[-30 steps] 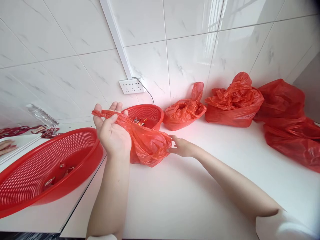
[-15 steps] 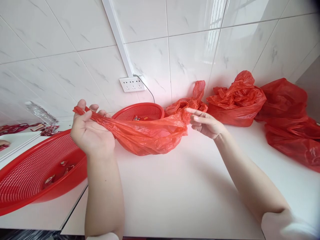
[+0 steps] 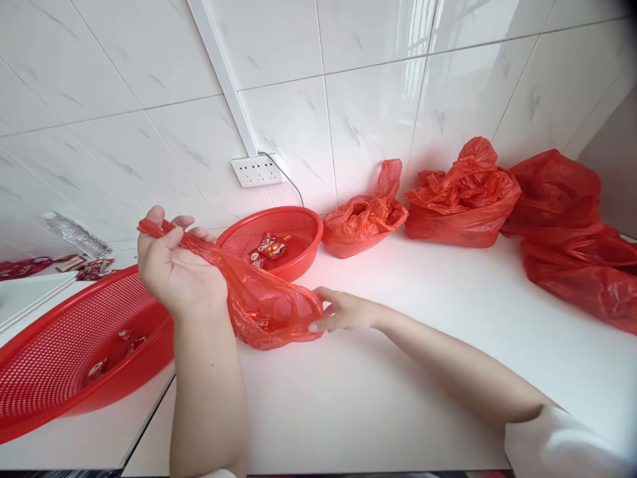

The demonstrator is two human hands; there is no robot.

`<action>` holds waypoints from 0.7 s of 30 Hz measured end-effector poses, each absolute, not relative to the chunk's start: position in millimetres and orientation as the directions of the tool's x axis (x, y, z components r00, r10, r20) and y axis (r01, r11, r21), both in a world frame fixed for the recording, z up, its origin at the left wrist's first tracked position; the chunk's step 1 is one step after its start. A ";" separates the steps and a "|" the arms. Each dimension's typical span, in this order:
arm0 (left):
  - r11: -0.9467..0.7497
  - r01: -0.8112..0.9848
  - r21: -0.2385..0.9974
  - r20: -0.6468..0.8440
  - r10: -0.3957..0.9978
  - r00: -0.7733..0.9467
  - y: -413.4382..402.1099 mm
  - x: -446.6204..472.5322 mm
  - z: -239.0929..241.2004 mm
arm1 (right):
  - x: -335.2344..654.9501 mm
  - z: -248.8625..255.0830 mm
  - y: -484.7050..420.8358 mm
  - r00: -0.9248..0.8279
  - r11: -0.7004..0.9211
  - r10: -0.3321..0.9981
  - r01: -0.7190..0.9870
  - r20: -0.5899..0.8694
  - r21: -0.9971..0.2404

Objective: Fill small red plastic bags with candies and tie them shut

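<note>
My left hand (image 3: 182,272), palm turned up, is closed on the twisted top of a thin red plastic bag (image 3: 279,309). The bag slants down to the right from it, and red printed packets show faintly through the film. At the bag's lower right end is my right hand (image 3: 351,311), with its thumb and fingers bent around the plastic. Just behind the bag stands a small round red basket (image 3: 302,265), and several shiny wrapped packets (image 3: 271,247) lie inside it.
A large red mesh basket (image 3: 44,372) with a few packets stands at left. Along the wall sit a small red bag (image 3: 365,222), a fuller one (image 3: 460,199) and more red bags (image 3: 577,265) at right. A clear plastic bottle or tray (image 3: 77,234) lies far left; a socket strip (image 3: 256,171) is on the wall.
My right hand has moved left and down from beside the wall bag to the held bag's end. That bag now hangs lower and more bunched. My left hand keeps its hold.
</note>
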State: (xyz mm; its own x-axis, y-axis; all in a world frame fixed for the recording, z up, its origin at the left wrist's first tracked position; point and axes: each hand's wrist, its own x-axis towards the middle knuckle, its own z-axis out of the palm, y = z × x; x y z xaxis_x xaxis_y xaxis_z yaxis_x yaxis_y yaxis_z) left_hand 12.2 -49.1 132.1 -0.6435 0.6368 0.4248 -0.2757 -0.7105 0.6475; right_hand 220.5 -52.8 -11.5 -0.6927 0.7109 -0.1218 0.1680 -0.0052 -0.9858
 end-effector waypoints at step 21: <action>-0.497 -0.311 0.810 0.484 0.866 -0.123 -63.1 22.1 128.0 | 311.4 83.8 -60.1 0.065 0.588 0.795 -0.328 0.603 -0.740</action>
State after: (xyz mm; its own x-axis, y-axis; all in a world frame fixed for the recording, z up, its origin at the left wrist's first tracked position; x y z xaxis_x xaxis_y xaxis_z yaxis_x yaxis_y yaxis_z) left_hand 22.1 -63.1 128.0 -0.1234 0.8664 0.4838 -0.3108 -0.4968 0.8103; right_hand 311.4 -60.1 83.8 0.0648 0.7952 0.6029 -0.3280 0.5876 -0.7397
